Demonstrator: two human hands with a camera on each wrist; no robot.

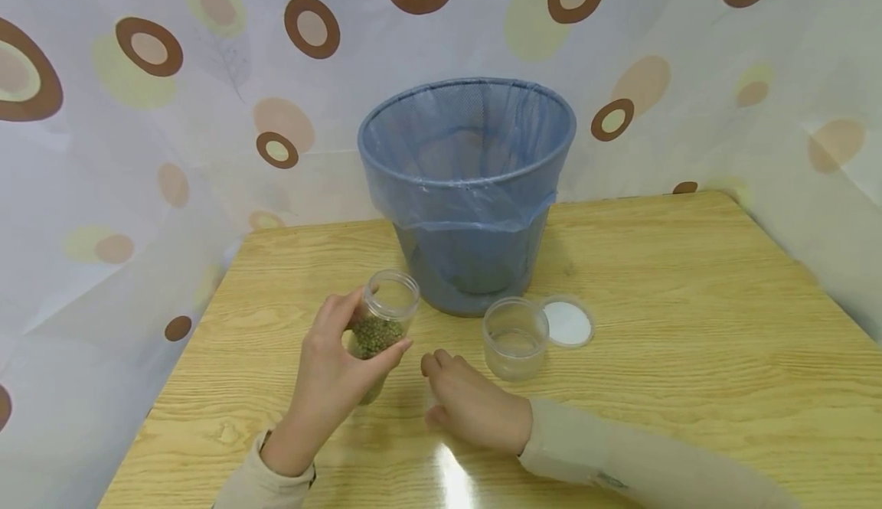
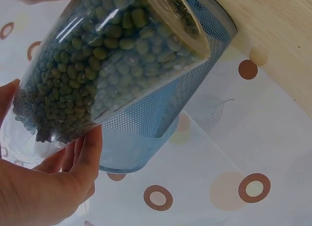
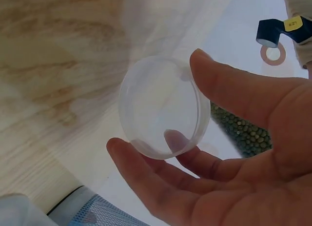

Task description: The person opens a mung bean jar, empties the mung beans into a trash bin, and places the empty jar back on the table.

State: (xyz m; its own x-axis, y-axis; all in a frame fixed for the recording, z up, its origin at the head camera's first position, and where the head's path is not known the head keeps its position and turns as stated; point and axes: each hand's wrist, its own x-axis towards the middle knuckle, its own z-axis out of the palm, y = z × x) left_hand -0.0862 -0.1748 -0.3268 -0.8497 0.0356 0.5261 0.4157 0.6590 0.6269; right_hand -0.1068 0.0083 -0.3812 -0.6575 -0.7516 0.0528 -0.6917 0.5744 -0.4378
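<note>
My left hand point(image 1: 327, 375) grips a clear jar point(image 1: 396, 306) partly filled with green mung beans point(image 2: 87, 60). In the head view the jar's uncovered mouth faces up, tilted slightly. Thumb and fingers wrap the jar's sides in the left wrist view. To its right, my right hand point(image 1: 478, 402) is low over the table. Between its thumb and fingertips it holds a round clear lid point(image 3: 161, 109), mostly hidden by the hand in the head view. Right of that hand stands a clear round tub point(image 1: 517, 356), with a white-centred lid point(image 1: 568, 323) lying beside it.
A blue mesh bin point(image 1: 475, 256) lined with a thin bag point(image 1: 468, 203) stands on the wooden table point(image 1: 675, 279), behind the jar and tub. A patterned sheet point(image 1: 441, 42) hangs behind and at the sides.
</note>
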